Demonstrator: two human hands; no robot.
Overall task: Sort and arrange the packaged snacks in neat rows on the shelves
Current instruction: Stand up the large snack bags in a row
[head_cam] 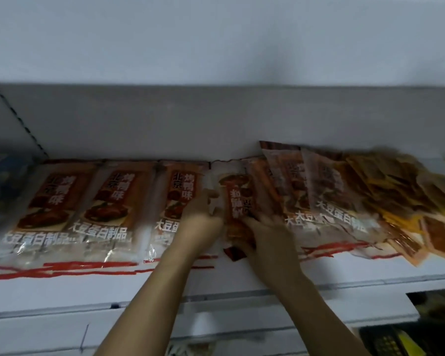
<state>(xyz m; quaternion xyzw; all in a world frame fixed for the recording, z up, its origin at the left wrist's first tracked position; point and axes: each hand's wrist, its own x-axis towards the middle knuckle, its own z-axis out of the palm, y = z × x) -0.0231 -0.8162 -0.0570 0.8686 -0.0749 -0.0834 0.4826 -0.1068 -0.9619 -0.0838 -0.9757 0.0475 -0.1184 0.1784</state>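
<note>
Together, both hands [203, 217] [265, 232] grip 1 snack packet [239, 201].

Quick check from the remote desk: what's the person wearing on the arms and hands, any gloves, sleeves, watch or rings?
Nothing shows on either. The left hand and right hand are bare, no gloves. Both forearms are uncovered down to the frame's bottom edge, so no sleeve or cuff is in view. No watch, band or bracelet at either wrist. The picture is too blurred to rule out a thin ring.
</note>
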